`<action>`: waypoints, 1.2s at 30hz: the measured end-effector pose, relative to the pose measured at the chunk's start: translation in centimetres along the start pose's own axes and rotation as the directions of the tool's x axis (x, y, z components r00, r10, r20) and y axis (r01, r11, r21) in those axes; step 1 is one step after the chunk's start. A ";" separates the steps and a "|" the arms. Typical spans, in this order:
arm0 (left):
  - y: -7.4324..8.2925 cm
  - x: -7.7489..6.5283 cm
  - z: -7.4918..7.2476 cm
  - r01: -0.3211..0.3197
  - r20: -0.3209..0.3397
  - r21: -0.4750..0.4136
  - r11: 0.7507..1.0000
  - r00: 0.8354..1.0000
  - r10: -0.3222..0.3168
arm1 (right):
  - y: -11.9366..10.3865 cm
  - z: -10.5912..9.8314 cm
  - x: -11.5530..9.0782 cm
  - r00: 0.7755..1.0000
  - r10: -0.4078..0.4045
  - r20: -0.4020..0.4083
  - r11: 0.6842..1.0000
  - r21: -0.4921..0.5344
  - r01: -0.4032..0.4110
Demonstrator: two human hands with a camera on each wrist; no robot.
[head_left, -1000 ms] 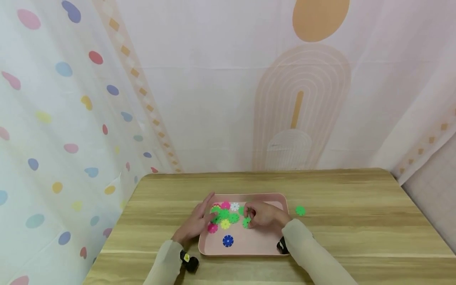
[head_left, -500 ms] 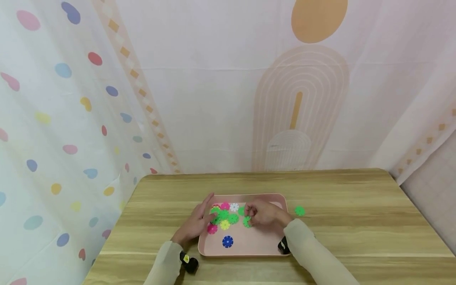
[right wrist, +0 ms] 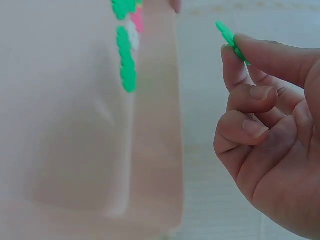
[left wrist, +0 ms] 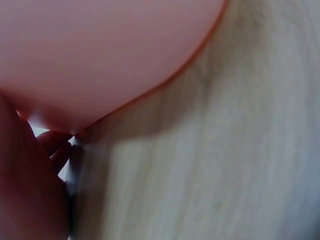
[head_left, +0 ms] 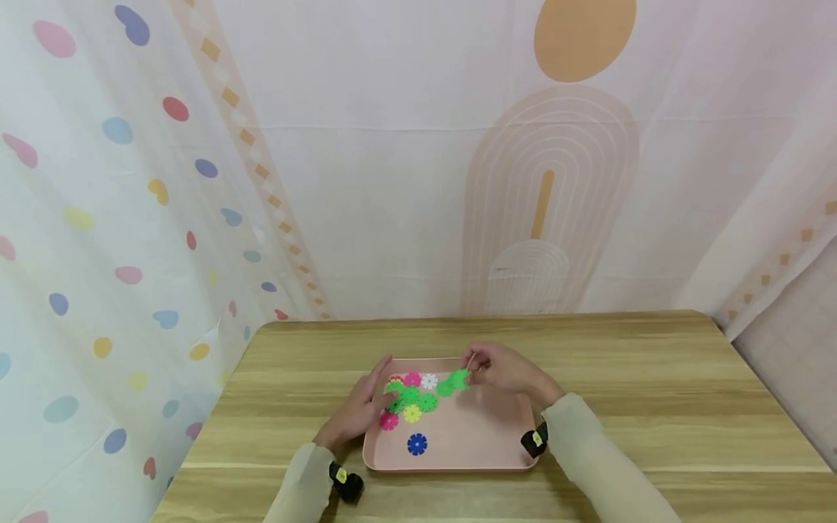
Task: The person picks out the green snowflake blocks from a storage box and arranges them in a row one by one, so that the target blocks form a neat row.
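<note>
Between its thumb and index finger my right hand (head_left: pixel 503 368) pinches a green notched plastic disc (right wrist: pixel 231 41), over the far right part of the pink tray (head_left: pixel 471 452). In the head view this disc overlaps another green disc (head_left: pixel 444 388) beside it. My left hand (head_left: pixel 353 412) rests at the tray's left rim, its thumb reaching in over a cluster of green discs (head_left: pixel 408 394) and its index finger extended along the rim. Around that cluster lie a white disc (head_left: pixel 429 381), pink discs (head_left: pixel 389 421) and a yellow one (head_left: pixel 412 413).
A blue disc (head_left: pixel 417 444) lies alone near the tray's front left. The tray stands on a wooden table (head_left: pixel 628 392), with a patterned curtain (head_left: pixel 392 203) behind. Black wrist cameras (head_left: pixel 535 440) hang on both wrists.
My right hand has moved up and to the right, carrying the green disc off the tray's middle. The loose green disc right of the tray is now hidden behind this hand. My left hand stays put.
</note>
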State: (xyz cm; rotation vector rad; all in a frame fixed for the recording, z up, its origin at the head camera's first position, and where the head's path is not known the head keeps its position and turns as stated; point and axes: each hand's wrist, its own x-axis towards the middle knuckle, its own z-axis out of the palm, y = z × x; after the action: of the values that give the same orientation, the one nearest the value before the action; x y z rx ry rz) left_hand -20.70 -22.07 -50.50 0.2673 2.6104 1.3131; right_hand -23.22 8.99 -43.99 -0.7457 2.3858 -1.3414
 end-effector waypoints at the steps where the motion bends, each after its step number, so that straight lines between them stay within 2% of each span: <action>1: 0.0 0.0 0.0 0.001 0.000 -0.001 1.000 1.000 -0.001 | -0.1 -0.5 -0.2 1.000 -0.009 -0.006 1.000 0.025 0.010; 4: -0.1 0.1 0.1 -0.006 0.000 0.009 1.000 1.000 0.006 | -0.2 -1.7 -0.9 0.999 -0.026 -0.021 0.999 0.042 0.027; 9: -0.1 0.2 0.2 -0.016 -0.002 0.034 0.999 1.000 0.016 | 0.3 -3.4 -2.2 0.998 -0.004 -0.059 0.999 0.051 0.007; 16: -0.1 0.2 0.1 -0.028 0.000 0.037 0.999 1.000 0.028 | 1.3 -5.7 -4.4 0.991 0.057 -0.125 0.995 0.085 -0.047; 21: -0.1 0.2 0.1 -0.032 -0.001 0.039 0.999 0.999 0.032 | 2.5 -7.1 -6.1 0.976 0.108 -0.188 0.992 0.091 -0.092; 30: 0.1 0.3 0.1 -0.030 0.005 0.032 0.999 1.000 0.030 | 5.4 -8.3 -8.9 0.961 0.157 -0.226 0.977 0.180 -0.118; 36: 0.0 0.2 0.1 -0.008 0.014 0.028 1.000 1.000 0.007 | 7.6 -8.6 -10.1 0.947 0.231 -0.224 0.957 0.227 -0.180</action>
State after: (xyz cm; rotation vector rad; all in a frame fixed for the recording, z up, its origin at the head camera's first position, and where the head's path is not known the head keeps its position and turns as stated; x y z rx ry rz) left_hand -20.86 -21.97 -50.60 0.2900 2.6201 1.2732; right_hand -21.38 24.07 -45.98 -0.2745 2.3784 -1.6359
